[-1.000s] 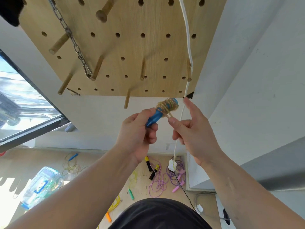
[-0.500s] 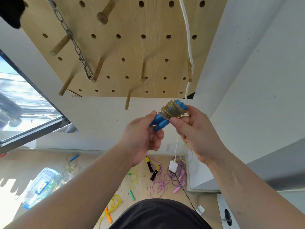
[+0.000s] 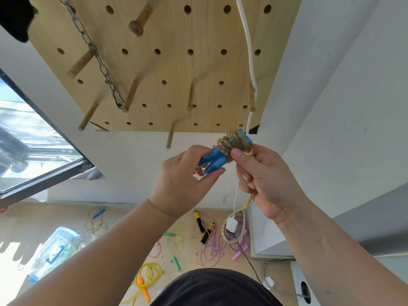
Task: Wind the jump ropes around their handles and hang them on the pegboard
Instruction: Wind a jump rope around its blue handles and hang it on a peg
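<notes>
Two blue jump-rope handles lie side by side, with gold rope wound round their upper half. My left hand pinches the handles' lower ends between thumb and fingers. My right hand grips the wound part with the thumb on the coils, and a loose loop of gold rope hangs below it. The wooden pegboard with several pegs is just above, the nearest peg left of the bundle.
A metal chain hangs on the pegboard from a peg. A white cable runs down the board's right side to a plug. Several more jump ropes lie on the floor below, beside a clear plastic box. A window is at left.
My right hand moved from pinching the rope end to gripping the wound coils. The bundle tilted and rose a little, and a loose rope loop now hangs under my right hand.
</notes>
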